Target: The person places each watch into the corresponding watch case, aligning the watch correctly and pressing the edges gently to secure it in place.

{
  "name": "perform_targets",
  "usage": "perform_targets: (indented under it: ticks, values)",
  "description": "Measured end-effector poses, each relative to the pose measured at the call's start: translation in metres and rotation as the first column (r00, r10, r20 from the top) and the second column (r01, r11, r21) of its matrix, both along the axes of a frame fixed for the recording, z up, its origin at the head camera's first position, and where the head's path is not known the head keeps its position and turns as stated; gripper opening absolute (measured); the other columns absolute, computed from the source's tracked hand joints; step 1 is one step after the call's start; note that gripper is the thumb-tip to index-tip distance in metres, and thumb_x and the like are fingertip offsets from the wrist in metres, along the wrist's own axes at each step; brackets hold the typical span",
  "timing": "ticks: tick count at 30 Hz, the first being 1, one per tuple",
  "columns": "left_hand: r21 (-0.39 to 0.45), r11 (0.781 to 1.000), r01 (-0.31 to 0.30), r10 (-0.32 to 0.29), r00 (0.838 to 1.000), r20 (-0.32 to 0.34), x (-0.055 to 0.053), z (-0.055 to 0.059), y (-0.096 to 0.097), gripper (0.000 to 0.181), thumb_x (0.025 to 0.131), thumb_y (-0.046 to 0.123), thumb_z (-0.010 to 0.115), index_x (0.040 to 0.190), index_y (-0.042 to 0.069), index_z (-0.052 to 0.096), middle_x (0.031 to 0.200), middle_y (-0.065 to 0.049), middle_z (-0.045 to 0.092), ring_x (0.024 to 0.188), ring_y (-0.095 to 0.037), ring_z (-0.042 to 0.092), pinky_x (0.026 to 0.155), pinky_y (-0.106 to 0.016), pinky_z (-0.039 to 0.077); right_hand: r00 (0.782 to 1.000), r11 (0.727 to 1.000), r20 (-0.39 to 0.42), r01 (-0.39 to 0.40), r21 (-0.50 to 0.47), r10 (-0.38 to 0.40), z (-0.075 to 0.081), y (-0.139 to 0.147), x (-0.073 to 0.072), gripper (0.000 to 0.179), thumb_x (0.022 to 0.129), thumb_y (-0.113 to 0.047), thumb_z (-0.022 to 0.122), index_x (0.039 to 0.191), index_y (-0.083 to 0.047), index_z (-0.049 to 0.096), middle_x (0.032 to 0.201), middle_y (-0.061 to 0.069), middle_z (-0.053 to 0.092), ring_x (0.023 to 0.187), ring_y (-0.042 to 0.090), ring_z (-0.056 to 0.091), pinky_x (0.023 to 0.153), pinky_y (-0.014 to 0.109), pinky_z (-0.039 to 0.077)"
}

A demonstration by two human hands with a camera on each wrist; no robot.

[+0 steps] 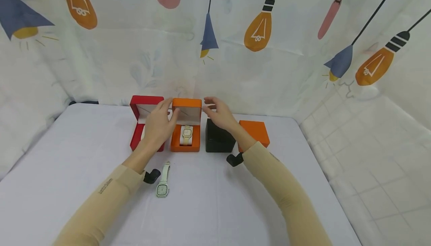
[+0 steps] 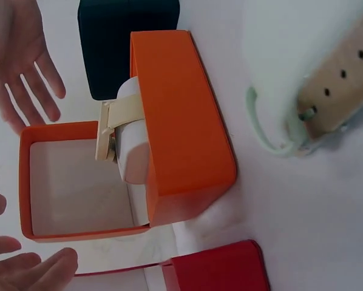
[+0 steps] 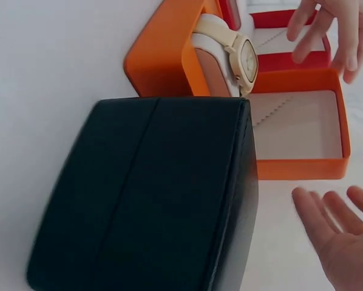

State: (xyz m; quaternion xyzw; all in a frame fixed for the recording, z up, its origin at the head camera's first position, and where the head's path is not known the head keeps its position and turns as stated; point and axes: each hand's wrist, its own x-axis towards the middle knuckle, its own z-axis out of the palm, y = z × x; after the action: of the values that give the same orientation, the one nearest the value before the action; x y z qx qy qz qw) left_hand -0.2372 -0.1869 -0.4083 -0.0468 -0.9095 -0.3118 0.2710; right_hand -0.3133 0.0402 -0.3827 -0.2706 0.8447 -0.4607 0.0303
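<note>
An orange watch box [image 1: 185, 148] stands with its lid raised, and a cream watch [image 1: 186, 132] sits on a white cushion inside it. My left hand [image 1: 157, 124] is at the left of the raised lid, in front of an opened red box [image 1: 136, 135]. To the right of the same lid is my right hand [image 1: 220, 115], above a dark closed box [image 1: 219, 141]. In the right wrist view, the fingers [image 3: 318, 224] of my right hand are spread and apart from the lid. Neither hand holds anything.
A pale green watch [image 1: 162, 186] lies on the white table in front of the boxes. Another orange box [image 1: 254, 132], closed, stands at the right, partly behind my right forearm. A printed curtain [image 1: 229, 77] hangs behind the table.
</note>
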Motion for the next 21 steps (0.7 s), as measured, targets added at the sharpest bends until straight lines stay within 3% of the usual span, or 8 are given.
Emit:
perform_targets:
  ticks: [9, 21]
  values:
    - [-0.02, 1.0, 0.009, -0.008, 0.999, 0.04, -0.012, 0.004, 0.006, 0.052, 0.105, 0.023, 0.057, 0.147, -0.006, 0.048, 0.147, -0.025, 0.051, 0.134, -0.042, 0.051, 0.11, -0.056, 0.041, 0.999, 0.999, 0.04, 0.006, 0.05, -0.008, 0.001, -0.014, -0.01, 0.05, 0.109, -0.026, 0.053, 0.152, -0.004, 0.044, 0.15, 0.012, 0.051, 0.129, 0.028, 0.056, 0.1, 0.038, 0.053]
    - [-0.041, 0.998, 0.041, -0.038, 0.996, 0.084, -0.018, 0.01, 0.011, 0.048, 0.109, 0.021, 0.05, 0.147, -0.007, 0.048, 0.146, -0.027, 0.049, 0.129, -0.047, 0.053, 0.106, -0.061, 0.044, 0.998, 0.999, 0.051, -0.026, 0.033, 0.025, -0.004, -0.023, -0.013, 0.048, 0.109, -0.028, 0.052, 0.152, -0.006, 0.046, 0.148, 0.013, 0.052, 0.125, 0.03, 0.061, 0.096, 0.034, 0.055]
